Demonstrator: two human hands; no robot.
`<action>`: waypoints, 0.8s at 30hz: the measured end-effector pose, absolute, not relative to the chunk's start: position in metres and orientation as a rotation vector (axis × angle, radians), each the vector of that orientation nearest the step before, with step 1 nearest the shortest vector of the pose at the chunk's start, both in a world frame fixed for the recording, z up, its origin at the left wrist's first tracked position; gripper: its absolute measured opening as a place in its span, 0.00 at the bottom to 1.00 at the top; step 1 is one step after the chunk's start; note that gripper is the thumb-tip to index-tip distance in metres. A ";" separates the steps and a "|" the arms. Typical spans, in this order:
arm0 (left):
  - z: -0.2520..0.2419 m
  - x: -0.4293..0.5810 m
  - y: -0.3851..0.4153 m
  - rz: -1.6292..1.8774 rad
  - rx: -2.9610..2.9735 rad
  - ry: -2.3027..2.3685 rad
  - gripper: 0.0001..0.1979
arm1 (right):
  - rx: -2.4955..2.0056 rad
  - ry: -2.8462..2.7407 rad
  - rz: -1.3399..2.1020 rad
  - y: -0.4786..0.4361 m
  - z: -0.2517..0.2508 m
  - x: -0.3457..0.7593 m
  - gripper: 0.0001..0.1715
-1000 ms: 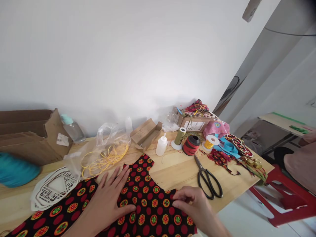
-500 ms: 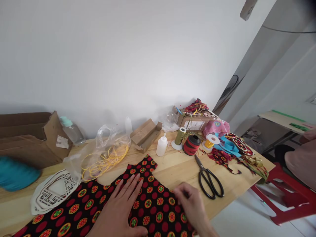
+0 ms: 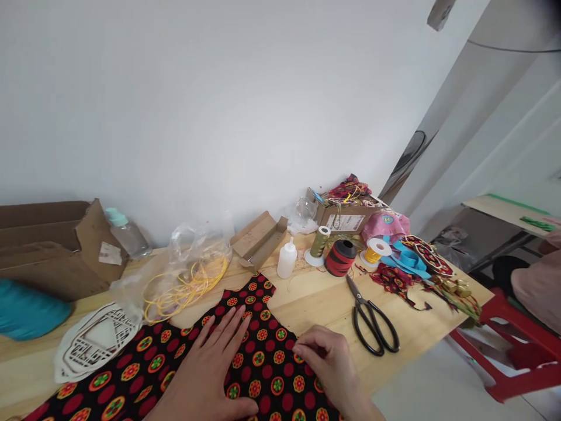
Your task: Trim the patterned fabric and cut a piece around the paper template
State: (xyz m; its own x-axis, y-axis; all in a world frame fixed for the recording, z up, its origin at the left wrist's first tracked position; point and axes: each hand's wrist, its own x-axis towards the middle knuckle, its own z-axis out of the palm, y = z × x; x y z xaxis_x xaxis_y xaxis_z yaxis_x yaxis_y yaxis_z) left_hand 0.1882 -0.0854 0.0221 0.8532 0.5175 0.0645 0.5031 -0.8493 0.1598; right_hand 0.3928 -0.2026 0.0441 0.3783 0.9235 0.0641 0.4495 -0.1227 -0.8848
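Note:
Black fabric [image 3: 263,356] with red dots and orange-green flower motifs lies spread on the wooden table [image 3: 302,304]. My left hand [image 3: 210,368] rests flat on it, fingers stretched out. At the fabric's right edge, my right hand [image 3: 328,362] pinches the cloth between thumb and forefinger. Black-handled scissors [image 3: 372,318] lie to the right of that hand, blades half toward the wall. A white cut-out template [image 3: 94,339] sits left of the fabric, close to its edge.
Along the wall stand a cardboard box [image 3: 99,245], a clear bottle [image 3: 129,234], a bag of yellow cord [image 3: 188,286], a small open carton [image 3: 260,240], a squeeze bottle [image 3: 287,260] and a red thread spool [image 3: 340,258]. A red stool [image 3: 512,362] stands right of the table.
My right hand has shifted slightly left, its thumb and forefinger now pinched at the fabric's edge. The fabric has slid a little to the left; my left hand stays flat on it.

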 end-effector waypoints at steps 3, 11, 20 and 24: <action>0.022 0.187 -0.085 0.187 2.917 0.772 0.51 | -1.722 -1.351 0.613 -0.191 0.039 0.380 0.05; 0.024 0.188 -0.084 0.168 2.873 0.804 0.52 | -1.713 -0.965 0.575 -0.189 0.042 0.406 0.17; 0.022 0.189 -0.083 0.110 2.867 0.845 0.53 | -1.723 -1.210 0.629 -0.207 0.043 0.406 0.09; 0.024 0.190 -0.084 0.127 2.866 0.824 0.53 | -1.744 -1.297 0.610 -0.200 0.033 0.390 0.06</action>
State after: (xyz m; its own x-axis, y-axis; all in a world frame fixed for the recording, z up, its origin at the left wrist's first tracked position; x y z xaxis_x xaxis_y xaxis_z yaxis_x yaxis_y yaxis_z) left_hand 0.1898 -0.0839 0.0241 0.8448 0.5337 0.0383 0.5205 -0.8362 0.1728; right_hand 0.3896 -0.2004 0.0333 0.3414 0.9342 0.1031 0.5160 -0.0947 -0.8513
